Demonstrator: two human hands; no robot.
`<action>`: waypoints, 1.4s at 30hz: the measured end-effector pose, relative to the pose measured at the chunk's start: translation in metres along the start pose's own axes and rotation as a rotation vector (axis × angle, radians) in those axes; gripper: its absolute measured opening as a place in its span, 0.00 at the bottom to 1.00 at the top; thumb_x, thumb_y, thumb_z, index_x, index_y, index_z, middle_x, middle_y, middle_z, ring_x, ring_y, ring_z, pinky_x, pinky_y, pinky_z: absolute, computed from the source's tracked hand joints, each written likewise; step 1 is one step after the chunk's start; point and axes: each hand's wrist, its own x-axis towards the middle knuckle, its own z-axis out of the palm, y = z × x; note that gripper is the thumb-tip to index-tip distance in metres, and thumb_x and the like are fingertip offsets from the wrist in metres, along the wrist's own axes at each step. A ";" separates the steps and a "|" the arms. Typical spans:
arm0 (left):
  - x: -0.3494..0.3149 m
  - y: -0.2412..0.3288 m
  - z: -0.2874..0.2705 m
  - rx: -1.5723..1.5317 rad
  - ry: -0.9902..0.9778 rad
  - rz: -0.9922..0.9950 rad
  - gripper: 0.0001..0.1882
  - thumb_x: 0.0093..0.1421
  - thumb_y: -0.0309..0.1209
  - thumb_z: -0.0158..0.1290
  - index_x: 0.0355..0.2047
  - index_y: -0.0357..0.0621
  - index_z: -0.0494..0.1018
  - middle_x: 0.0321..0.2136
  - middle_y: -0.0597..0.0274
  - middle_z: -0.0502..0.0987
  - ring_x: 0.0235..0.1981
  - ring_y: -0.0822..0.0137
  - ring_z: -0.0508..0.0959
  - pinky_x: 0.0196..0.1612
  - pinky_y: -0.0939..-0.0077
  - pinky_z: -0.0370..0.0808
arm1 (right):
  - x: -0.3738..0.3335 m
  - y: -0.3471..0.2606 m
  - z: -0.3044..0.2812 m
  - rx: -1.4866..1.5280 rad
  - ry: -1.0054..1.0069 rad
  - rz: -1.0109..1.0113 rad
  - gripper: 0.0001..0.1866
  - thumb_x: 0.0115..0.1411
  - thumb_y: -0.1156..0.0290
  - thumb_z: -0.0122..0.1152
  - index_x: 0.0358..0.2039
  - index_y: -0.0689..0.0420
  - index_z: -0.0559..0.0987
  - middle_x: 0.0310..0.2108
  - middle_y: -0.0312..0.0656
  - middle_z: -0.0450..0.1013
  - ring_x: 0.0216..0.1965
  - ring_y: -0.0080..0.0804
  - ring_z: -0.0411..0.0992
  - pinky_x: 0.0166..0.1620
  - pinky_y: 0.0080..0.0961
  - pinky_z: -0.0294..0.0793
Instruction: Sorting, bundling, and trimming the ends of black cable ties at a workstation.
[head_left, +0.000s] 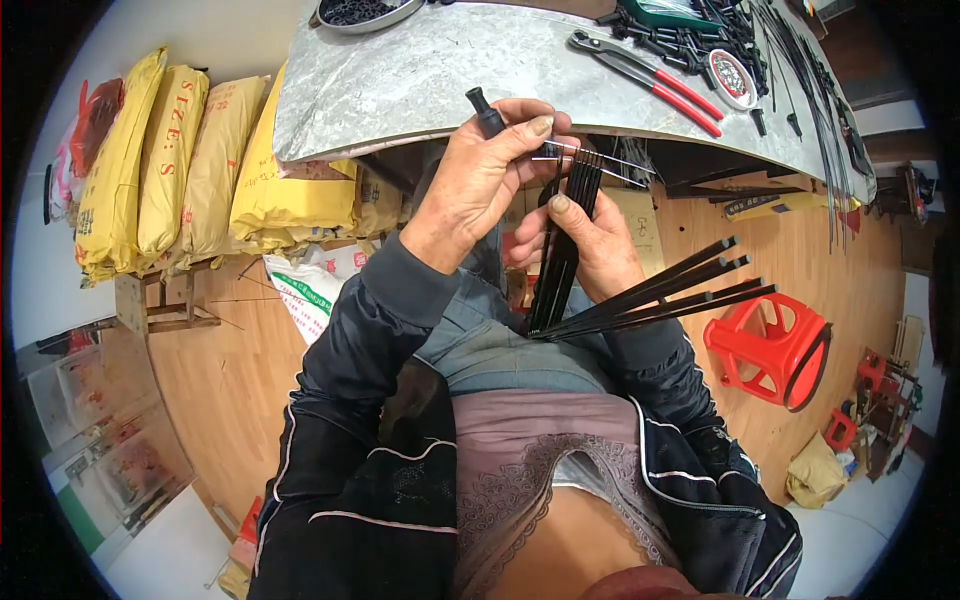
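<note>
Black rods (556,265) are pinched in the right hand (604,246), by the desk's (420,75) near edge; a black handle (486,113) and wire (625,163) are held in the curled left hand (478,172). The rods seem to be getting strung; next, a steady grip seems needed.

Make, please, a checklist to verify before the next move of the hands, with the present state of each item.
1. Left hand holds the black handle: ok.
2. Right hand holds the black rods: ok.
3. Thin metal pins pass through every rod: cannot tell.
4. Rod ends at right together: not ok, they fan apart.
5. Pliers out of the hands: ok, they lie on the table.
</note>
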 end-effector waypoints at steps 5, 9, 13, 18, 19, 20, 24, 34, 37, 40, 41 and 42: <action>0.002 -0.005 -0.006 -0.016 0.018 0.007 0.09 0.61 0.26 0.54 0.42 0.39 0.71 0.37 0.56 0.75 0.41 0.60 0.79 0.45 0.67 0.78 | 0.001 0.000 0.001 0.006 -0.001 0.002 0.15 0.66 0.65 0.50 0.44 0.63 0.64 0.30 0.51 0.74 0.29 0.41 0.78 0.33 0.31 0.81; 0.001 -0.004 -0.005 -0.039 0.007 0.000 0.09 0.61 0.27 0.54 0.41 0.41 0.71 0.37 0.56 0.76 0.40 0.61 0.79 0.44 0.68 0.78 | 0.000 0.000 0.001 -0.009 0.008 0.003 0.14 0.66 0.65 0.50 0.44 0.63 0.64 0.30 0.51 0.74 0.29 0.41 0.78 0.33 0.32 0.81; -0.002 -0.002 0.000 -0.034 0.031 -0.002 0.09 0.61 0.27 0.53 0.41 0.40 0.71 0.38 0.54 0.76 0.40 0.61 0.79 0.44 0.69 0.78 | -0.001 0.000 0.002 -0.022 0.023 0.005 0.15 0.66 0.65 0.50 0.45 0.63 0.64 0.30 0.51 0.74 0.29 0.41 0.78 0.33 0.32 0.81; -0.002 -0.002 0.001 0.007 0.038 0.025 0.10 0.61 0.26 0.53 0.43 0.39 0.70 0.39 0.51 0.77 0.39 0.61 0.79 0.44 0.69 0.79 | -0.001 -0.001 0.003 -0.022 0.019 -0.002 0.15 0.66 0.65 0.50 0.45 0.62 0.64 0.31 0.51 0.74 0.29 0.41 0.78 0.33 0.32 0.81; -0.002 -0.002 0.001 0.007 0.038 0.026 0.10 0.61 0.26 0.53 0.43 0.39 0.70 0.39 0.51 0.77 0.39 0.61 0.79 0.44 0.69 0.79 | -0.001 -0.001 0.003 -0.030 0.025 -0.005 0.15 0.66 0.65 0.50 0.45 0.62 0.64 0.31 0.51 0.74 0.29 0.41 0.78 0.33 0.32 0.81; -0.002 -0.001 0.001 0.023 0.035 0.031 0.10 0.61 0.27 0.53 0.43 0.39 0.70 0.39 0.51 0.77 0.39 0.61 0.79 0.44 0.69 0.78 | -0.001 -0.001 0.003 -0.031 0.025 -0.005 0.15 0.66 0.65 0.50 0.45 0.62 0.64 0.31 0.51 0.74 0.29 0.41 0.78 0.33 0.32 0.81; -0.003 0.000 0.001 0.023 0.025 0.027 0.10 0.62 0.27 0.53 0.43 0.39 0.70 0.40 0.50 0.77 0.40 0.61 0.79 0.44 0.69 0.79 | -0.001 -0.001 0.003 -0.027 0.027 0.004 0.15 0.66 0.65 0.50 0.45 0.62 0.64 0.30 0.51 0.74 0.29 0.41 0.78 0.33 0.32 0.81; 0.000 -0.002 -0.004 0.030 0.005 0.025 0.08 0.60 0.28 0.55 0.40 0.41 0.72 0.38 0.57 0.76 0.39 0.63 0.79 0.43 0.69 0.79 | -0.001 -0.001 0.004 -0.031 0.025 0.018 0.15 0.66 0.65 0.51 0.46 0.62 0.63 0.30 0.51 0.74 0.28 0.41 0.78 0.33 0.32 0.81; -0.001 0.000 -0.001 0.029 0.032 0.016 0.09 0.60 0.29 0.55 0.40 0.41 0.72 0.37 0.57 0.77 0.38 0.63 0.79 0.43 0.69 0.78 | -0.001 -0.001 0.004 -0.038 0.031 0.007 0.15 0.66 0.65 0.51 0.46 0.62 0.63 0.30 0.51 0.74 0.28 0.41 0.78 0.33 0.32 0.81; -0.001 0.000 0.000 0.059 0.039 0.019 0.10 0.60 0.28 0.55 0.41 0.40 0.72 0.37 0.56 0.77 0.38 0.63 0.79 0.43 0.69 0.78 | -0.001 -0.002 0.004 -0.028 0.017 0.010 0.15 0.66 0.65 0.51 0.46 0.62 0.63 0.30 0.51 0.74 0.28 0.41 0.78 0.33 0.32 0.81; -0.001 0.000 0.000 0.055 0.039 0.022 0.10 0.60 0.28 0.55 0.41 0.40 0.72 0.37 0.55 0.77 0.38 0.63 0.79 0.43 0.69 0.79 | -0.001 -0.002 0.004 -0.028 0.016 0.010 0.15 0.66 0.65 0.51 0.46 0.62 0.63 0.30 0.51 0.74 0.28 0.41 0.78 0.33 0.32 0.81; -0.001 0.000 0.000 0.052 0.039 0.025 0.10 0.60 0.28 0.55 0.42 0.40 0.72 0.37 0.55 0.77 0.38 0.63 0.79 0.43 0.69 0.79 | -0.001 -0.001 0.004 -0.035 0.019 0.008 0.15 0.66 0.65 0.51 0.46 0.62 0.63 0.30 0.51 0.74 0.28 0.41 0.78 0.33 0.32 0.81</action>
